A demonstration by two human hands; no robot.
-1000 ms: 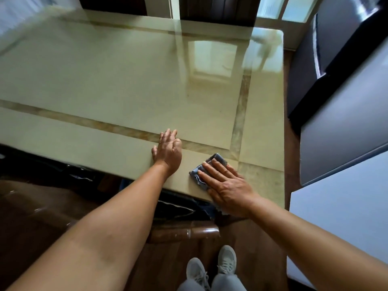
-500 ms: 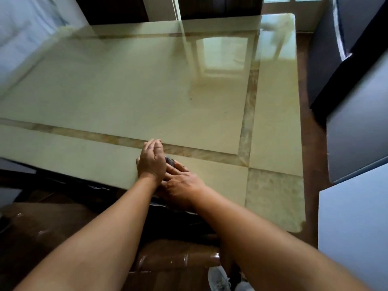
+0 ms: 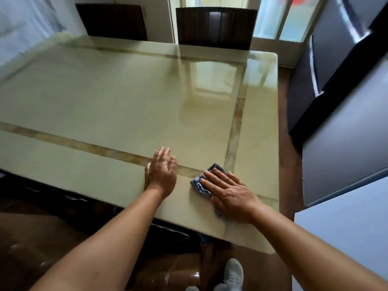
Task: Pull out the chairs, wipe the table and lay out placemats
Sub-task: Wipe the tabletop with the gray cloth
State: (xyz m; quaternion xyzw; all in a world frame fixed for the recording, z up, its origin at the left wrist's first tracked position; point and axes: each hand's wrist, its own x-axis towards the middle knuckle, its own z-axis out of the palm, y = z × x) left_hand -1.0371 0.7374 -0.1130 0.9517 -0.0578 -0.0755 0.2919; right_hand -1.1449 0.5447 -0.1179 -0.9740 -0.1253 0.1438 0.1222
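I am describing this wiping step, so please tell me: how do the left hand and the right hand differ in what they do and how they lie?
The right hand presses flat on a blue cloth; the left hand rests on the bare table and touches no cloth. The right hand lies nearer the table's right corner; the left hand lies further in along the near edge. Both have straight fingers and lie palm down on the table.

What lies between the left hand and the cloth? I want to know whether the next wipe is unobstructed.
Nothing: the head view shows only bare glossy table top between the left hand and the blue-grey cloth under the right hand.
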